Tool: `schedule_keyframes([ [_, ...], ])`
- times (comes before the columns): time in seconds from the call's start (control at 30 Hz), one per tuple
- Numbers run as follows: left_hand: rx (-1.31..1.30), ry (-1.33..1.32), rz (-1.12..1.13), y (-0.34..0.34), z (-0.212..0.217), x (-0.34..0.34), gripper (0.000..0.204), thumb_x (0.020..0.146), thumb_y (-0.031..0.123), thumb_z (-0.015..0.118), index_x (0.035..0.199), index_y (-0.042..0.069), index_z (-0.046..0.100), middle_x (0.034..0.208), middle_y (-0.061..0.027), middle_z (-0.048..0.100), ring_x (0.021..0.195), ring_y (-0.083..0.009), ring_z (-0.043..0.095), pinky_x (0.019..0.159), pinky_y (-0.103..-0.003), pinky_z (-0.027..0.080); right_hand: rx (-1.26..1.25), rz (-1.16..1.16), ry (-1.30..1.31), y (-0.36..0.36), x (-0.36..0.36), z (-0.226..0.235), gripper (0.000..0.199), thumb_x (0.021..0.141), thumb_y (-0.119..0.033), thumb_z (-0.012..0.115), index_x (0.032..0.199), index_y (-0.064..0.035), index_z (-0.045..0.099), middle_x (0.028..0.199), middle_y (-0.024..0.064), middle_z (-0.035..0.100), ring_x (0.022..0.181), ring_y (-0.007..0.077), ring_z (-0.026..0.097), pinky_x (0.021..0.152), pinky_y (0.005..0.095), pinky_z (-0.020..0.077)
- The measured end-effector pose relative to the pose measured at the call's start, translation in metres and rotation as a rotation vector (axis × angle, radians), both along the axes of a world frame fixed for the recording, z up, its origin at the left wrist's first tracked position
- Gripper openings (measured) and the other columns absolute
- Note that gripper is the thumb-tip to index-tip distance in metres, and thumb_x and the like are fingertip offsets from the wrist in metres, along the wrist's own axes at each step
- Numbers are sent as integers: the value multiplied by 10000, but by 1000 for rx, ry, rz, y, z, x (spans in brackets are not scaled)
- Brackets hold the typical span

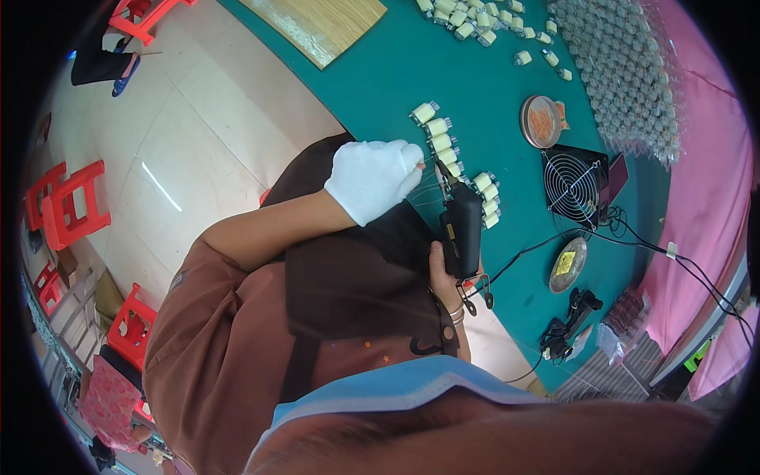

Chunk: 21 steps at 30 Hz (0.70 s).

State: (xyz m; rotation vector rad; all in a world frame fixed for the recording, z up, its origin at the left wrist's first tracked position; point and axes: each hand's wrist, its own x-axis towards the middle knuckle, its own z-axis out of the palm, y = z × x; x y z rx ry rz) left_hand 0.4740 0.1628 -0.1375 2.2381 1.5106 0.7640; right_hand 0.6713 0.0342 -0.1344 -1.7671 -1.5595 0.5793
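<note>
While the teal table carries everything, work from its near edge.
Soldering tool: black, wrapped by the right hand; judged best kept steady, tip low.
Left hand: white-gloved, fingers pinched on a thin wire.
Small white parts: a row just beside the tip; feed 1 at a time.
</note>
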Motion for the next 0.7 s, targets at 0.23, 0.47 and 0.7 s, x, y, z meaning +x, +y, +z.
schedule_keyframes([
  [0.23,-38,24,21,0,2,1,73,820,214,685,765,167,683,686,-10,651,569,-202,652,500,-335,490,2,14,-11,3,-2,4,277,711,-48,799,927,-5,631,833,139,620,657,300,614,582,375,479],
  [0.47,-32,22,20,0,1,1,77,822,218,684,764,168,685,680,-9,651,553,-203,648,493,-337,488,-6,-13,25,0,-2,2,262,712,-42,797,910,0,632,831,141,620,657,305,612,584,375,479],
  [0.7,-2,21,27,1,0,2,91,821,231,694,759,166,680,661,-10,642,543,-204,644,477,-341,477,-7,-11,24,0,-1,2,261,715,-47,799,909,5,632,836,146,627,658,302,614,588,372,480],
])
